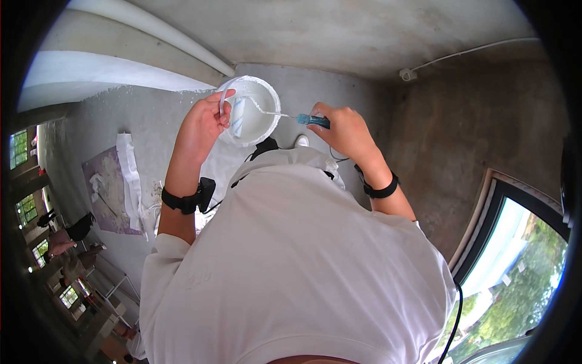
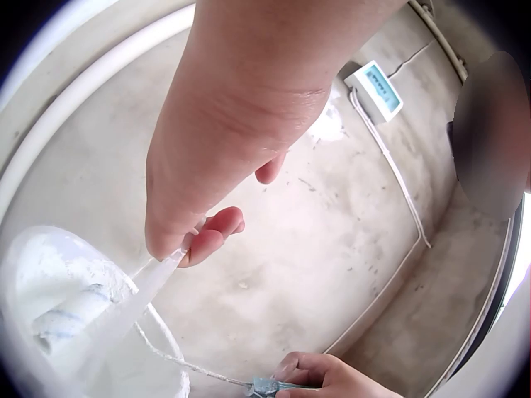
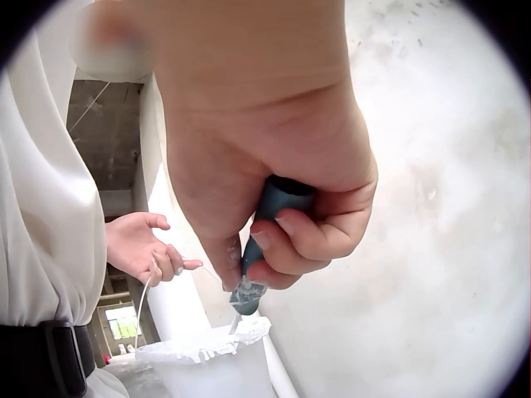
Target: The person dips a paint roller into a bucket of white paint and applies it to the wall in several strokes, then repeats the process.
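A white bucket (image 1: 274, 97) with paint-caked rim hangs below and between my hands in the head view. My left hand (image 1: 207, 124) holds its thin pale bail handle (image 1: 224, 100), fingers hooked round it; the left wrist view shows the same handle (image 2: 137, 307) running down from the fingers. My right hand (image 1: 347, 130) grips the teal handle of a paint roller (image 1: 313, 121). Its whitened metal rod crosses the rim, and the striped white roller sleeve (image 1: 238, 118) is inside the bucket. In the right wrist view the thumb and fingers wrap the teal roller handle (image 3: 278, 199).
A stained purple board (image 1: 109, 191) with a white strip lies on the floor at left. White pipes (image 1: 157, 27) run along the wall. A windowed door (image 1: 503, 255) is at lower right. A wall-mounted box (image 2: 377, 91) has a cable hanging from it.
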### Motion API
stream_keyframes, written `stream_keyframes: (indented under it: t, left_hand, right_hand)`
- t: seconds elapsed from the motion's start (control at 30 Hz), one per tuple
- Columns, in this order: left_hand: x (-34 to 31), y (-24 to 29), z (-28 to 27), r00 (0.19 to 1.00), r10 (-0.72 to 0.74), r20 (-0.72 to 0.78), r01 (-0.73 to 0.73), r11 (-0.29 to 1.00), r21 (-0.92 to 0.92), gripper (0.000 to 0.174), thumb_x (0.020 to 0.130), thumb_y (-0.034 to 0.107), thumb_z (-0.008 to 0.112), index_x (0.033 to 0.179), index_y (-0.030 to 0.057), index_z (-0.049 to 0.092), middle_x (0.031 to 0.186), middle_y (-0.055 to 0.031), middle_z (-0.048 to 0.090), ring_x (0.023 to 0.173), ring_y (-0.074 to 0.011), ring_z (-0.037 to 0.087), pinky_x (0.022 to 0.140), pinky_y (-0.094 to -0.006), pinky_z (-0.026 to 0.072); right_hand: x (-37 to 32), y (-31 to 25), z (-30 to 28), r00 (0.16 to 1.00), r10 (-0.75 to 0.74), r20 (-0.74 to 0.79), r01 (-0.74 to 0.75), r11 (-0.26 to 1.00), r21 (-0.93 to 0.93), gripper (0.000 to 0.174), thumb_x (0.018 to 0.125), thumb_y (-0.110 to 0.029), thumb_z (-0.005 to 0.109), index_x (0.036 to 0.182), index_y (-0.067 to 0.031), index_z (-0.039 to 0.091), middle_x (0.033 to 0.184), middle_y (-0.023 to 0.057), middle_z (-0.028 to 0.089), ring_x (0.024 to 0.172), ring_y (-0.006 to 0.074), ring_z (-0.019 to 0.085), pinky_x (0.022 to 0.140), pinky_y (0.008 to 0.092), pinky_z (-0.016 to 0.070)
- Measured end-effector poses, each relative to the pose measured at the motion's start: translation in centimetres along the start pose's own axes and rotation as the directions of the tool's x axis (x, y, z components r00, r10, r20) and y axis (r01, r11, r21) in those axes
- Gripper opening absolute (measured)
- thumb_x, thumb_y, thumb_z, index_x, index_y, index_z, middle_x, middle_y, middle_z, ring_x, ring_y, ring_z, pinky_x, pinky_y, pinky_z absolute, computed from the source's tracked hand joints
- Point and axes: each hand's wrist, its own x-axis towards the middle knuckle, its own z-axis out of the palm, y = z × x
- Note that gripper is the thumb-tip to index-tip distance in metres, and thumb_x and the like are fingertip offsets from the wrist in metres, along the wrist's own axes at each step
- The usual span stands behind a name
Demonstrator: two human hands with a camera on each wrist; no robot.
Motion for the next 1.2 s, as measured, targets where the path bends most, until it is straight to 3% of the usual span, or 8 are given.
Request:
stream_keyframes:
  t: [0.23,0.3,0.4,0.83,0.9,1.03,1.1,1.2]
  left_hand:
    - [-0.1,0.1,0.5,1.0,-0.001,-0.014,0.001,1.0,-0.013,0.05,0.096,0.029,0.047,0.128,-0.0077,0.054,0.087,-0.0027,0.049,0.078,-0.0138,0.041,0.078,-0.0278,0.0368]
    - [-0.1,0.0,0.1,1.0,-0.015,-0.008,0.015,1.0,0.002,0.055,0.093,0.027,0.043,0.134,-0.0088,0.05,0.093,-0.0046,0.052,0.08,-0.0142,0.042,0.081,-0.0285,0.0388]
    - [-0.3,0.1,0.4,1.0,-0.017,-0.01,0.017,1.0,0.009,0.055,0.092,0.026,0.043,0.135,-0.0091,0.049,0.094,-0.0048,0.052,0.08,-0.0144,0.042,0.081,-0.0285,0.0387]
    - [-0.3,-0.3,0.6,1.0,0.0,-0.019,0.0,1.0,-0.023,0.05,0.096,0.028,0.045,0.13,-0.0081,0.053,0.091,-0.0036,0.051,0.079,-0.0139,0.041,0.08,-0.029,0.0381]
    - [0.0,-0.2,0.4,1.0,-0.026,0.006,0.026,0.999,-0.023,0.046,0.093,0.025,0.045,0.126,-0.0054,0.053,0.095,-0.0072,0.054,0.08,-0.0159,0.044,0.082,-0.0308,0.0392]
    - [0.0,-0.4,0.2,0.999,-0.027,-0.017,0.027,0.999,-0.041,0.05,0.092,0.025,0.045,0.131,-0.0076,0.051,0.095,-0.0077,0.055,0.08,-0.0157,0.044,0.082,-0.0302,0.039]
    - [0.1,-0.3,0.0,0.999,-0.022,0.048,0.024,0.999,-0.037,0.053,0.092,0.025,0.046,0.133,-0.0094,0.049,0.095,-0.0075,0.054,0.081,-0.0155,0.044,0.082,-0.0297,0.039]
    - [0.2,-0.2,0.4,0.999,-0.037,0.019,0.038,0.998,-0.049,0.054,0.092,0.025,0.046,0.133,-0.0099,0.049,0.095,-0.007,0.053,0.08,-0.0153,0.044,0.081,-0.0295,0.0388]
  right_hand:
    - [-0.3,-0.3,-0.1,1.0,-0.022,-0.01,0.022,0.999,-0.026,0.018,0.084,-0.018,0.075,0.093,-0.009,0.063,0.069,0.0117,0.066,0.065,0.0348,0.064,0.057,0.0427,0.0483]
    - [-0.4,-0.7,-0.4,0.996,0.089,-0.01,-0.089,0.996,0.023,0.018,0.084,-0.018,0.075,0.094,-0.0091,0.064,0.069,0.0119,0.066,0.064,0.0347,0.063,0.057,0.0426,0.0478]
    - [-0.6,-0.2,-0.1,1.0,-0.015,-0.002,0.015,1.0,0.005,0.018,0.083,-0.018,0.075,0.093,-0.0091,0.064,0.068,0.0119,0.065,0.063,0.0344,0.063,0.057,0.0427,0.0474]
    - [-1.0,-0.3,0.5,0.998,0.02,-0.057,-0.017,0.999,0.052,0.018,0.082,-0.018,0.076,0.092,-0.0089,0.065,0.067,0.0116,0.065,0.062,0.0342,0.062,0.057,0.0428,0.0473]
    - [-1.3,-0.6,0.2,1.0,0.019,-0.017,-0.018,1.0,0.017,0.016,0.083,-0.015,0.077,0.094,-0.0084,0.067,0.07,0.0134,0.065,0.062,0.0327,0.06,0.058,0.0405,0.0463]
    - [-1.5,-0.5,0.3,0.993,0.115,-0.026,-0.113,0.991,0.07,0.017,0.083,-0.015,0.077,0.094,-0.0077,0.067,0.07,0.0139,0.065,0.062,0.0327,0.061,0.058,0.04,0.0469]
    - [-2.0,0.0,1.2,0.997,-0.019,-0.068,0.023,0.998,0.061,0.018,0.084,-0.018,0.076,0.095,-0.0085,0.065,0.068,0.0124,0.066,0.061,0.0341,0.062,0.059,0.0425,0.0484]
    - [-2.1,0.0,0.1,0.994,0.111,-0.025,-0.108,0.989,0.103,0.017,0.084,-0.018,0.075,0.094,-0.0082,0.066,0.069,0.0123,0.066,0.061,0.0335,0.062,0.059,0.0422,0.0485]
